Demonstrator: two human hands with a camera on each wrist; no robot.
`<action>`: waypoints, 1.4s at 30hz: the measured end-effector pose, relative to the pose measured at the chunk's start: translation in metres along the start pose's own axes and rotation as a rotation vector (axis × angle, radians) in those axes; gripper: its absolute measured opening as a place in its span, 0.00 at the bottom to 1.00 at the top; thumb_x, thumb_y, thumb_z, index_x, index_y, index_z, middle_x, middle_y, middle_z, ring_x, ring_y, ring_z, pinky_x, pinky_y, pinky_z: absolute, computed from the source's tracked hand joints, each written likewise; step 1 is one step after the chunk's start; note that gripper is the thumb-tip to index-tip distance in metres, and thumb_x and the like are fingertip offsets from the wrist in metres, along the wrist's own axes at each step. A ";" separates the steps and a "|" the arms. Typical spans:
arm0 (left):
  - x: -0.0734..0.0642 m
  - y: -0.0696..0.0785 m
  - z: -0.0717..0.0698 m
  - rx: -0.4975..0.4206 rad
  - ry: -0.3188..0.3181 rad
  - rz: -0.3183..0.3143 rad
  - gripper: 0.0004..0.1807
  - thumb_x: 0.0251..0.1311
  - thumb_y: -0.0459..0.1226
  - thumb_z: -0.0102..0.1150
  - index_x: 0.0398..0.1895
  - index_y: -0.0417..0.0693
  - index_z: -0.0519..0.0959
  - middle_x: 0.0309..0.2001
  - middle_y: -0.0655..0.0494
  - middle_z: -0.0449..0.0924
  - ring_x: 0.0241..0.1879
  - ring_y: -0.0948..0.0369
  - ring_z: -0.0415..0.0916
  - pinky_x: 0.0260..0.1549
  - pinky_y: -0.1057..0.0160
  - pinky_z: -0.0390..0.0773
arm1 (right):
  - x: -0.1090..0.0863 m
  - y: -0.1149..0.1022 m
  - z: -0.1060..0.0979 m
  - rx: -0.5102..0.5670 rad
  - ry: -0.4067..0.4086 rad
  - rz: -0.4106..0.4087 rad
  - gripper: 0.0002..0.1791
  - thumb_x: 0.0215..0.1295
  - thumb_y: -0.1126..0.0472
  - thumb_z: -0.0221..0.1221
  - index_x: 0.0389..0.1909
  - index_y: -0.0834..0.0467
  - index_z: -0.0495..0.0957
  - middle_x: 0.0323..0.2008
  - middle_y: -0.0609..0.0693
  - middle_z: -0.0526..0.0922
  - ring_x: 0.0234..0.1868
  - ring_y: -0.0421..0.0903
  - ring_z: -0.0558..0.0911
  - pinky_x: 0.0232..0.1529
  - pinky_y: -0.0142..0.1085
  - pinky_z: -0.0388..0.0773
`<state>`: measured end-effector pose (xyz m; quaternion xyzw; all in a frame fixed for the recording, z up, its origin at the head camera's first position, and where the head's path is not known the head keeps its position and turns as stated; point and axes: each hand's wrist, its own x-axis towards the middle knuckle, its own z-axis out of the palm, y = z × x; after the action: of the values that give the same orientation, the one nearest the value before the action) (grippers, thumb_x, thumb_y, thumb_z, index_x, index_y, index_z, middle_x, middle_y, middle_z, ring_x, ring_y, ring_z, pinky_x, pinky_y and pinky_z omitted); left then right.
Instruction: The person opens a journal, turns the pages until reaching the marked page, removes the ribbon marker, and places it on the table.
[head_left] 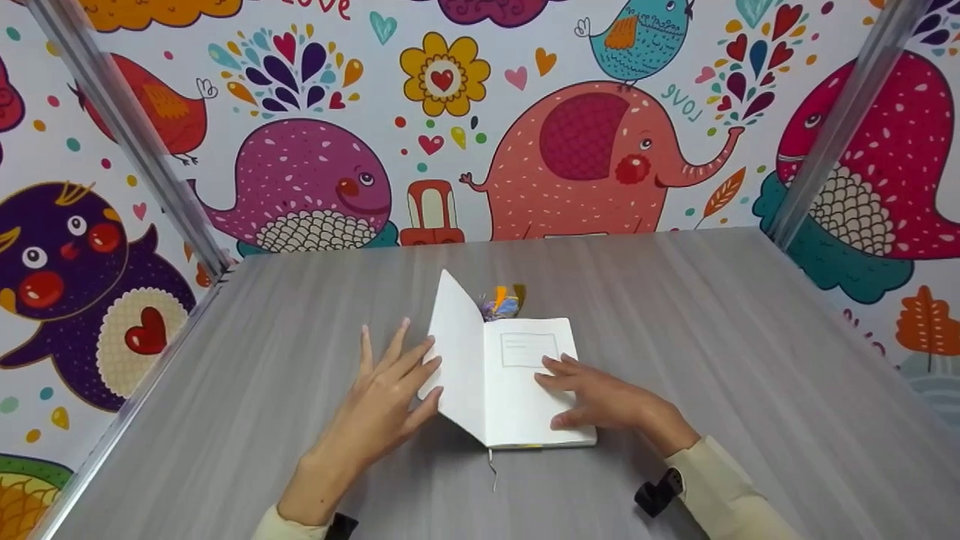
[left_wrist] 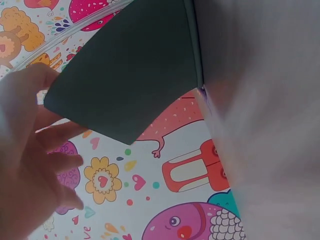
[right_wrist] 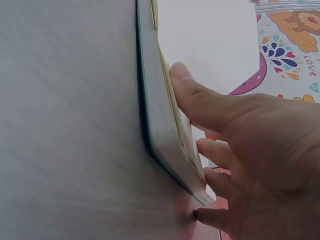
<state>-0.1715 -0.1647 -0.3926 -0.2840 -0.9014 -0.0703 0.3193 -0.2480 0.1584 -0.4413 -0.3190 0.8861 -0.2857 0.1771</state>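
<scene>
A notebook [head_left: 525, 390] lies on the table with its front cover [head_left: 459, 360] raised at the left; the cover's inside is white, its outside dark green in the left wrist view. My left hand [head_left: 386, 394] has its fingers spread at the cover's outer edge, and the dark cover [left_wrist: 125, 75] overlaps some fingertips in the left wrist view. My right hand [head_left: 607, 394] rests on the right part of the first page, thumb low and fingers near a printed box [head_left: 529, 350]. In the right wrist view the thumb [right_wrist: 185, 85] lies along the page edge.
A small bundle with blue, orange and olive parts [head_left: 504, 302] sits just behind the notebook. A thin ribbon marker [head_left: 493, 472] hangs out at its bottom onto the grey table [head_left: 300, 322]. Metal posts [head_left: 135, 135] and cartoon-printed walls [head_left: 330, 187] surround the table.
</scene>
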 end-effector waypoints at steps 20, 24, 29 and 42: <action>-0.008 0.007 0.027 -0.148 -0.678 -0.241 0.28 0.69 0.44 0.57 0.68 0.41 0.72 0.72 0.29 0.62 0.71 0.31 0.60 0.70 0.33 0.59 | -0.001 0.002 0.001 -0.013 0.003 -0.007 0.41 0.61 0.52 0.68 0.73 0.59 0.65 0.78 0.60 0.56 0.80 0.66 0.48 0.75 0.65 0.49; -0.002 0.011 0.037 -0.286 -0.832 -0.309 0.33 0.71 0.49 0.53 0.75 0.47 0.64 0.78 0.33 0.51 0.76 0.32 0.48 0.72 0.31 0.52 | 0.000 0.002 0.001 -0.015 0.005 -0.019 0.40 0.61 0.53 0.68 0.73 0.60 0.66 0.78 0.61 0.57 0.79 0.67 0.49 0.75 0.65 0.50; 0.011 0.016 0.046 -0.304 -0.913 -0.325 0.35 0.71 0.53 0.51 0.78 0.54 0.60 0.80 0.40 0.47 0.79 0.35 0.43 0.73 0.31 0.49 | 0.000 0.003 0.001 -0.025 0.014 -0.015 0.39 0.61 0.54 0.68 0.72 0.60 0.67 0.77 0.62 0.58 0.79 0.68 0.49 0.74 0.65 0.51; 0.040 0.018 0.069 -0.275 -1.000 -0.392 0.44 0.64 0.63 0.54 0.80 0.63 0.54 0.82 0.46 0.43 0.79 0.35 0.43 0.67 0.25 0.55 | -0.001 0.001 0.000 -0.044 0.010 -0.010 0.40 0.62 0.52 0.68 0.73 0.59 0.66 0.78 0.61 0.57 0.79 0.67 0.50 0.74 0.66 0.51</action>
<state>-0.2238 -0.1101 -0.4233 -0.1489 -0.9616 -0.1021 -0.2068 -0.2482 0.1597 -0.4418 -0.3256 0.8916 -0.2685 0.1641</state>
